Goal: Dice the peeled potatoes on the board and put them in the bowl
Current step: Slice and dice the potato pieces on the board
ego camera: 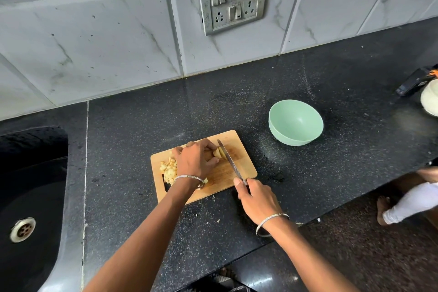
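Two grips, left fingers [209, 147] curled on potato [219, 152], right fingers [244, 193] (wrapped) on knife [228, 159]

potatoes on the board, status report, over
Left hand holds potato on board, right hand grips knife, blade at the potato. Diced pile beside left hand; bowl empty. Nothing between board and bowl.

The board [241, 163] is pale, matt, grained wood on a glossy, speckled black stone worktop [308, 73]. The knife [229, 160] blade is bare metal; the bowl [296, 125] looks like smooth, matt plastic.
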